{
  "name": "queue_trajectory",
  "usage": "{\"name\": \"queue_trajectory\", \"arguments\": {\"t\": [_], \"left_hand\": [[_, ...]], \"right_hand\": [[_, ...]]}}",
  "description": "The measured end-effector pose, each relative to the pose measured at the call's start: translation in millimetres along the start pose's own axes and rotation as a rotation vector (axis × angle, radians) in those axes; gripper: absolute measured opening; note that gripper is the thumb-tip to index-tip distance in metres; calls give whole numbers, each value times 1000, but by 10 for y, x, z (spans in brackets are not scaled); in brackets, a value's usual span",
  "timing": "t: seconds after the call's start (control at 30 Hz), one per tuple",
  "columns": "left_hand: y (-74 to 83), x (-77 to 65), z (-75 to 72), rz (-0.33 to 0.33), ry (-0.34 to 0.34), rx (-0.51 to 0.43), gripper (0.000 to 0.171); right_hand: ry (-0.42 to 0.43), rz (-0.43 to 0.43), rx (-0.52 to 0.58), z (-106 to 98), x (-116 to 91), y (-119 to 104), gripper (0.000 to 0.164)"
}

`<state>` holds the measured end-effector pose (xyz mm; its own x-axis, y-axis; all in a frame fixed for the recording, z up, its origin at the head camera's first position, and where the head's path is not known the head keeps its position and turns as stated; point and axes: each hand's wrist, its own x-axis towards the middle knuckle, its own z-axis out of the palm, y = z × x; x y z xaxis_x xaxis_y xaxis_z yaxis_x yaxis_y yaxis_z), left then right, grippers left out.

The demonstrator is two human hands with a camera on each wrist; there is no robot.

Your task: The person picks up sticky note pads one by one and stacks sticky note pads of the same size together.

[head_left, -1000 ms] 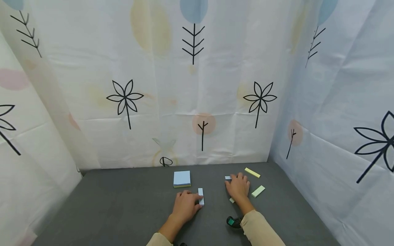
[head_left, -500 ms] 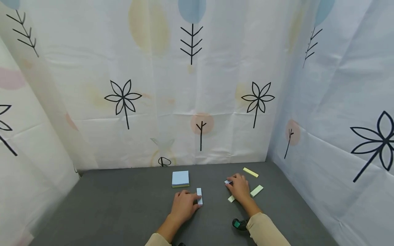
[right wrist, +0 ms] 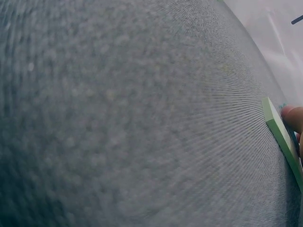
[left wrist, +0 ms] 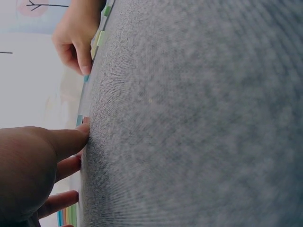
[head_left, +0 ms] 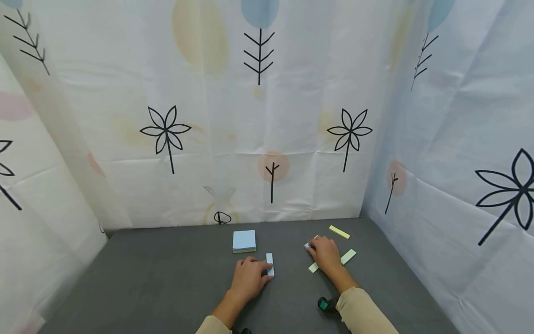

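My left hand (head_left: 248, 278) rests on the grey table, its forefinger lying across a narrow light blue sticky note pad (head_left: 269, 258) and its thumb at the pad's near end. In the left wrist view, a pinkish layer (left wrist: 86, 120) shows on this pad beside the thumb. Farther right, my right hand (head_left: 327, 255) pinches another narrow light blue pad (head_left: 307, 245), partly hidden by the fingers. Two pale green strip pads lie around that hand: one pad (head_left: 313, 267) to its left, the other pad (head_left: 348, 256) to its right.
A square sticky note stack (head_left: 244, 241), light blue on top, lies beyond the left hand. A narrow yellow pad (head_left: 340, 232) lies near the table's back right. Patterned white curtains (head_left: 208, 185) surround the grey table (head_left: 158, 278). A black device (head_left: 327, 305) sits by the right wrist.
My right hand has turned the light blue pad from lying sideways to a slant and drawn back slightly. The left hand stays with its pad.
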<state>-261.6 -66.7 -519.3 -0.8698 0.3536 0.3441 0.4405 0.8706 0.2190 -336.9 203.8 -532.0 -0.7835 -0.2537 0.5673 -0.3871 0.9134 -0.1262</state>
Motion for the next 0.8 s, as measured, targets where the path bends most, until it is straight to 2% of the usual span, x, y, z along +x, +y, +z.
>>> {"name": "queue_trajectory", "arguments": {"t": [0.23, 0.47, 0.8], "left_hand": [[-18, 10, -9, -23, -5, -1, 32], [-9, 25, 3, -29, -16, -9, 32], [1, 23, 17, -21, -13, -4, 31]], "right_hand": [[52, -6, 72, -8, 18, -18, 12], [64, 17, 115, -6, -2, 7, 11], [74, -7, 156, 19, -31, 55, 8]]}}
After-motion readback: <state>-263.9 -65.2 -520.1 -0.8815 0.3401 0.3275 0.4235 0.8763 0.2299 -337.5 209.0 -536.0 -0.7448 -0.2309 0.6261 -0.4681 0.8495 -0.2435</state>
